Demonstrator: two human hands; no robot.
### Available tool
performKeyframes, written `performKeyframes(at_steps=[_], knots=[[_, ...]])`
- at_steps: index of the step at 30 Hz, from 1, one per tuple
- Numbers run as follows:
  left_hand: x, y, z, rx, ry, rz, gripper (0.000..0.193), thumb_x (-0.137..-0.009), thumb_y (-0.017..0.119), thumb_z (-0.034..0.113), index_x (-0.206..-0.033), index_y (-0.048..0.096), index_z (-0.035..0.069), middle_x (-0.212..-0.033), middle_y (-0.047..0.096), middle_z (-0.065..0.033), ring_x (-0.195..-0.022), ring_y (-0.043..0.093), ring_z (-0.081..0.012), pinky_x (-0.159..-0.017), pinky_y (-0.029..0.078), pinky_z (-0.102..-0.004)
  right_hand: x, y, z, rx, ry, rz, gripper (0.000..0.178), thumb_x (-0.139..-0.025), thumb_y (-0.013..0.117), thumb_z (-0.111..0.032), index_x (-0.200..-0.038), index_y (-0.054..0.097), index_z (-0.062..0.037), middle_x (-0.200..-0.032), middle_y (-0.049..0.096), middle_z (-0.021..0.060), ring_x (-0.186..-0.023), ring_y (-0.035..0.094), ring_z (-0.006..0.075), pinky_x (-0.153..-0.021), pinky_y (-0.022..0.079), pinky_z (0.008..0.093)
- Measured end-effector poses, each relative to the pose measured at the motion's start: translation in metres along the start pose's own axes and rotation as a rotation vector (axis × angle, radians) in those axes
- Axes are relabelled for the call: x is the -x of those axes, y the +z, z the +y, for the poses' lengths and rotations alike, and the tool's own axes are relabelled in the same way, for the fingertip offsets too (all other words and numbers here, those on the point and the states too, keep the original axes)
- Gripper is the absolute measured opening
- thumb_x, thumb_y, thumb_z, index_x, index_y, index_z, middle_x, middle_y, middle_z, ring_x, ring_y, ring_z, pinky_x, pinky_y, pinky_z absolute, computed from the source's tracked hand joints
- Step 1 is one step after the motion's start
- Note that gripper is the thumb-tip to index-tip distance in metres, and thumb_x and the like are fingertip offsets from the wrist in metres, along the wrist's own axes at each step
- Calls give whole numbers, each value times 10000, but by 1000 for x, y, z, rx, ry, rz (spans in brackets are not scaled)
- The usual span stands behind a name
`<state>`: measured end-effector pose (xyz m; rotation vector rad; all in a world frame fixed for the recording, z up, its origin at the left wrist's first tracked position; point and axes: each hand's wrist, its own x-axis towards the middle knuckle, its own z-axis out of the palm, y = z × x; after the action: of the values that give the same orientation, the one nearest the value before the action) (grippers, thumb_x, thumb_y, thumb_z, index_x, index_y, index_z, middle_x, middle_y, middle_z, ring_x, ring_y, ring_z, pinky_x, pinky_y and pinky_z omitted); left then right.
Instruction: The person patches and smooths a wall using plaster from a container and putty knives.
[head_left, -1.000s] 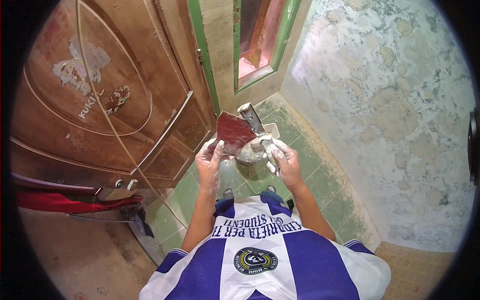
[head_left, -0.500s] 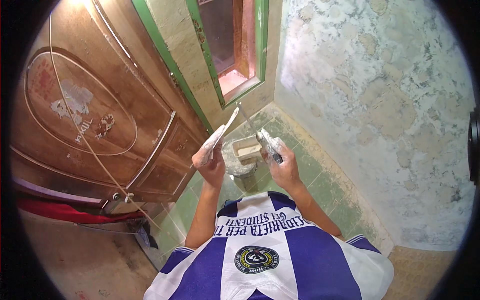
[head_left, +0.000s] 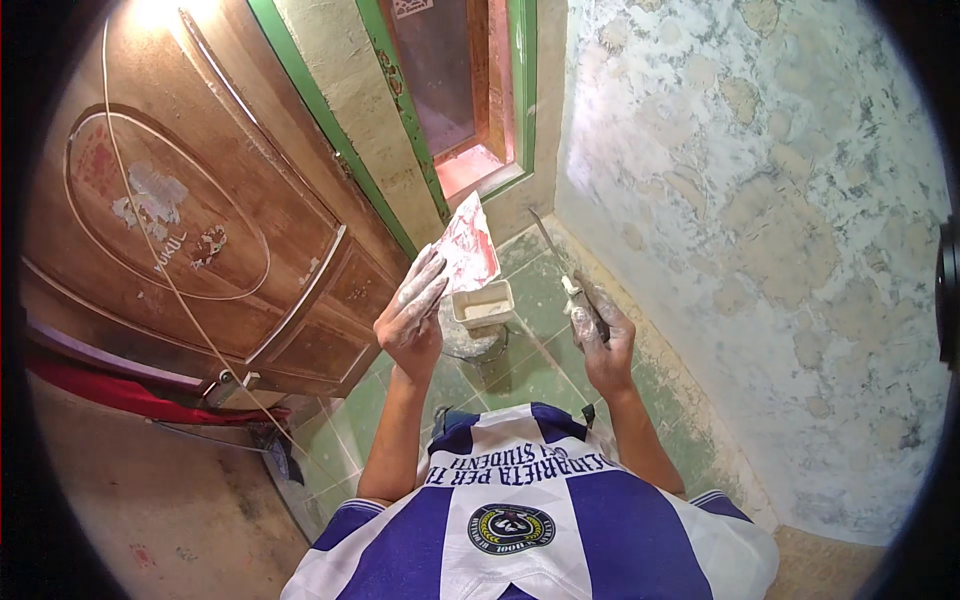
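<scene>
My left hand (head_left: 410,310), dusted with white, grips a thin flat red piece (head_left: 470,245) smeared with white paste. Its broad face shows and a pointed corner sticks upward. In my right hand (head_left: 608,340) is a putty knife (head_left: 549,238), its handle caked with white and its narrow blade pointing up and to the left. Between my hands and lower down, a pale rectangular tub (head_left: 508,298) rests on a round, white-stained bucket (head_left: 483,348). The tub holds some pale material.
A patchy plastered wall (head_left: 760,230) rises on the right. To the left is a brown wooden door (head_left: 290,290), with a cord (head_left: 190,308) running across it. A green-framed narrow window (head_left: 525,100) stands ahead. The green tiled floor (head_left: 540,350) has white stains.
My left hand has turned the red piece from edge-on to face-on. My right hand has moved right with the putty knife, away from the red piece and the tub.
</scene>
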<state>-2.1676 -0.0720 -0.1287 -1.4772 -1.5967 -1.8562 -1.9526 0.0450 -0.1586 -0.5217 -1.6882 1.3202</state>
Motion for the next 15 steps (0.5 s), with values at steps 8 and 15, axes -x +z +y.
performKeyframes(at_steps=[8, 15], knots=[[-11, 3, -19, -321, 155, -126, 194, -774, 697, -50, -936, 757, 38, -1053, 712, -132, -1117, 625, -347, -957, 496, -405, 4, -29, -18, -341, 339, -145, 336, -986, 491, -223, -1165, 592, 43, -840, 686, 68, -588, 486, 38, -513, 388, 195], [-22, 5, -38, -346, 259, -316, 190, -744, 702, -40, -912, 754, 32, -1017, 726, -99, -1141, 610, -362, -960, 501, -413, 6, -35, -4, -278, 549, -276, 290, -985, 453, -189, -1117, 563, 44, -795, 681, 132, -525, 508, 58, -455, 398, 196]])
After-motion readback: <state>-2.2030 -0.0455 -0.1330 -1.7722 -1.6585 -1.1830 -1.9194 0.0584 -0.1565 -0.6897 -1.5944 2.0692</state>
